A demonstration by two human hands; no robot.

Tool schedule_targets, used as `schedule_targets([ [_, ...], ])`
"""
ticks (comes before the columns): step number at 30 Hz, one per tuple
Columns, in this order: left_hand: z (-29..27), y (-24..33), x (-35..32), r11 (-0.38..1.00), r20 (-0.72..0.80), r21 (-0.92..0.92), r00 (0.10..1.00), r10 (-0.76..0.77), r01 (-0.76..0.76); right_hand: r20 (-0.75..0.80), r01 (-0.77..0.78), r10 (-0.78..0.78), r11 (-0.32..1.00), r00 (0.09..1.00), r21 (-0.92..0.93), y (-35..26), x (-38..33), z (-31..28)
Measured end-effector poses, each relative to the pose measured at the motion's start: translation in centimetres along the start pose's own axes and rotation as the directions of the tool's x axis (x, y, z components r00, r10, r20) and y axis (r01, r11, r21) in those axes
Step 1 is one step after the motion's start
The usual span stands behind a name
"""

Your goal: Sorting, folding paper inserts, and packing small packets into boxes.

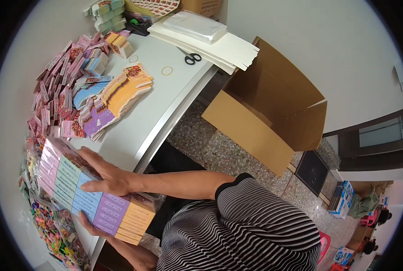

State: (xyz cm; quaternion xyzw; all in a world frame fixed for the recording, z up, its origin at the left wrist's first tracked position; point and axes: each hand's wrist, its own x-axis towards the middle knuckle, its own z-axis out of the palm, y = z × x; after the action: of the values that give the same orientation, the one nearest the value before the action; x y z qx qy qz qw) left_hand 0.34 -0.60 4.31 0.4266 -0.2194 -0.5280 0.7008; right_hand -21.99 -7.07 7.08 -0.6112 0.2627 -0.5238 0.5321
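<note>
A long block of small stacked boxes [88, 197] in pink, green, blue, purple and orange rows is held up at the table's near edge. Clear film shows around its ends. My right hand [106, 174] grips it from the top side, thumb across the blue boxes. From below, my left hand [93, 226] supports the block with its fingers curled on the edge; part of that hand is hidden behind it. Beyond the block, fanned flat cartons [125, 92] in orange and purple lie on the white table [120, 142], with blue cartons [88, 90] beside them.
Many small pink boxes [52, 86] are heaped along the wall. A bag of colourful small pieces [59, 230] lies at lower left. Scissors [190, 57], rubber bands [166, 71] and white sheets [210, 43] rest farther back. An open cardboard box [273, 90] stands beyond the table's right edge.
</note>
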Motion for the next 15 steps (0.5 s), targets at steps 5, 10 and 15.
schedule_targets([
  [5, 6.1, 1.1, -2.5, 0.89, 0.241, 0.275, 0.922, 0.303, -0.364, 0.113, -0.126, 0.083, 0.88, 0.99, 0.458, -4.3, -2.6, -2.7],
  [10, 10.8, -3.3, -2.1, 0.956, 0.536, 0.171, 0.836, 0.114, -0.24, -0.112, -0.189, 0.254, 0.894, 0.961, 0.407, -7.5, -7.4, -7.6],
  [15, 18.9, -7.5, -3.8, 0.976, 0.832, 0.125, 0.554, -0.006, -0.177, -0.414, -0.075, 0.284, 0.888, 0.865, 0.454, -9.3, -13.4, -12.0],
])
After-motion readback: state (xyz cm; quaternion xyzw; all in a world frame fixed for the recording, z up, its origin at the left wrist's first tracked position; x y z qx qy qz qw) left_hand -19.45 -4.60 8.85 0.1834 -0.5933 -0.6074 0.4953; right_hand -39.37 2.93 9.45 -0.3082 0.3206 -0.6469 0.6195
